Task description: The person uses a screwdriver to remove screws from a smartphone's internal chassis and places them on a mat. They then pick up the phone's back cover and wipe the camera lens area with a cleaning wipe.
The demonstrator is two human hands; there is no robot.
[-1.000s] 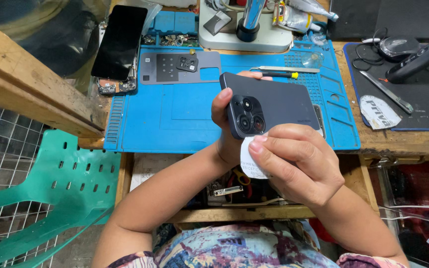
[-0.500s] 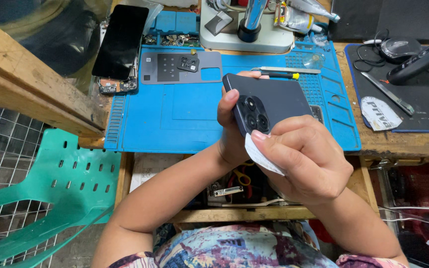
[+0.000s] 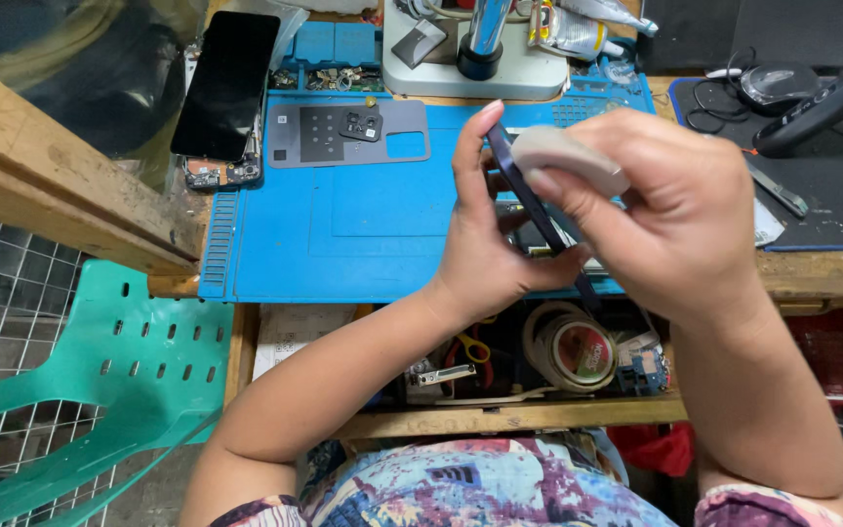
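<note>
Under and behind the grip, a broad blue work mat spread over a wooden bench. Down-left of the grip, well apart, a green slotted plastic chair over wire mesh. Beyond the grip, at the far edge of the mat, the pale base of a microscope stand with a metal column rising from it. Far left of the grip, a black phone screen lying flat over a bared circuit frame. Just left of the grip and further away, a grey phone back cover flat on the mat, a small black camera part resting on it. Right of the grip, a black mat carrying cables and a dark arm. Directly beneath the grip, an open drawer holding a roll of tape, scissors with yellow-red handles and small boards.

At the centre, left hand closed around a dark blue phone, thumb side and fingers clamped on its edges, phone held on edge above the near side of the blue mat, only its thin side showing. Right hand just right of it, fingers pinched tight on a small whitish pad, pad pressed against the upper end of the phone.
</note>
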